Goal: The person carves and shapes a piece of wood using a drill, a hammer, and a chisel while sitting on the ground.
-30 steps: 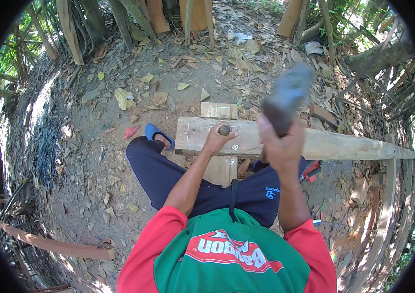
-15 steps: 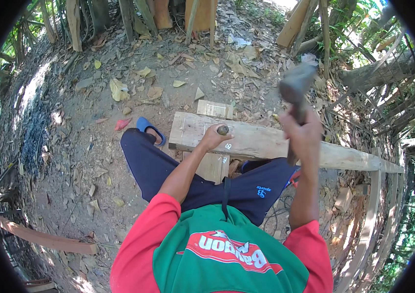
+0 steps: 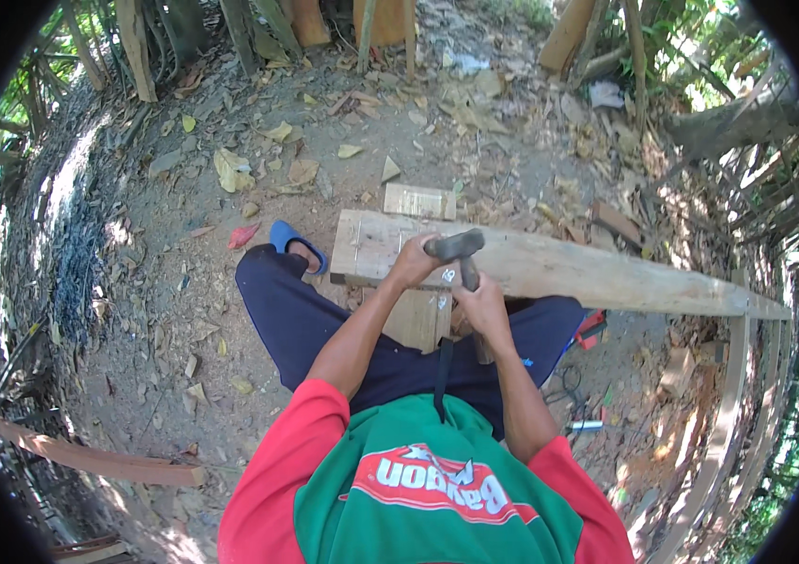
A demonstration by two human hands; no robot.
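Note:
My left hand (image 3: 411, 261) is closed around an upright chisel on the pale wooden beam (image 3: 569, 266). Its blade is out of sight in my grip, and the hammer head covers its butt end. My right hand (image 3: 484, 305) grips the handle of a hammer (image 3: 456, 245), whose dark head rests at or just above the top of the chisel, close by my left fingers. Pencil lines and small marks show on the beam near its left end. Under the beam lies a wooden block (image 3: 413, 321), part of which sticks out toward me.
A short board end (image 3: 418, 200) sticks out beyond the beam. To the right, the beam meets a wooden frame (image 3: 721, 423). A red object (image 3: 591, 328) and a cable lie by my right knee. A curved plank (image 3: 89, 456) lies left on leaf-strewn ground.
My right hand has swung the hammer down and left from its raised place on the right, onto or close over the chisel. My left hand keeps its hold on the chisel.

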